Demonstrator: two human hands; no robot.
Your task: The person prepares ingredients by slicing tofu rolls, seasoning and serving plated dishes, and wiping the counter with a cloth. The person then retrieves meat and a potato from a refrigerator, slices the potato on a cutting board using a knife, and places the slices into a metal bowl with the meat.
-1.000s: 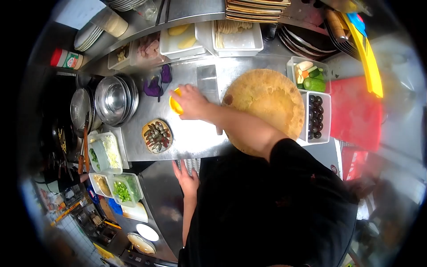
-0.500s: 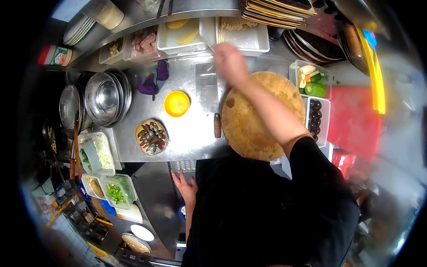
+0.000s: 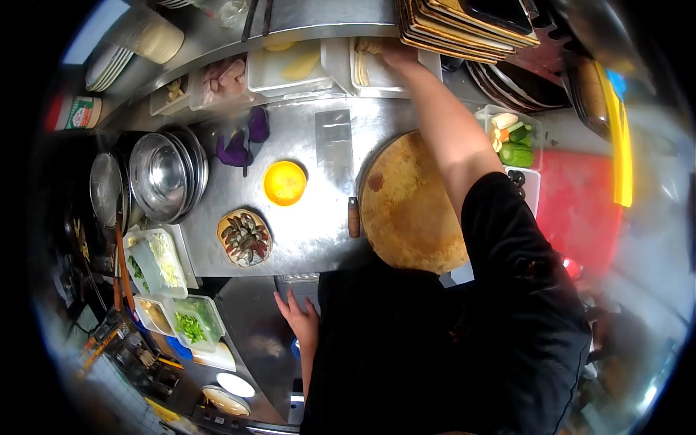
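My right hand (image 3: 397, 55) reaches into a white tub of pale sliced food (image 3: 362, 67) at the back of the counter. Its fingers are mostly hidden there, so their grip does not show. Below that arm lies a round wooden chopping block (image 3: 406, 206). Left of the block, a cleaver (image 3: 334, 145) rests flat, its wooden handle toward me. My left hand (image 3: 299, 319) hangs beside the counter's front edge with fingers spread and nothing in them. An orange bowl (image 3: 284, 183) and a small dish of dark pieces (image 3: 244, 238) stand on the steel counter (image 3: 312, 243).
Tubs of yellow pieces (image 3: 288, 72) and pale pink meat (image 3: 222, 81) line the back. Steel bowls (image 3: 163, 177) are stacked at left, near a purple item (image 3: 235, 151). On the right are a vegetable tub (image 3: 516, 154), a red board (image 3: 576, 210) and stacked trays above (image 3: 453, 36).
My right hand has gone from above the block's far edge into the tub of pale slices. My left hand stays low with its fingers spread. The whole view has shifted slightly.
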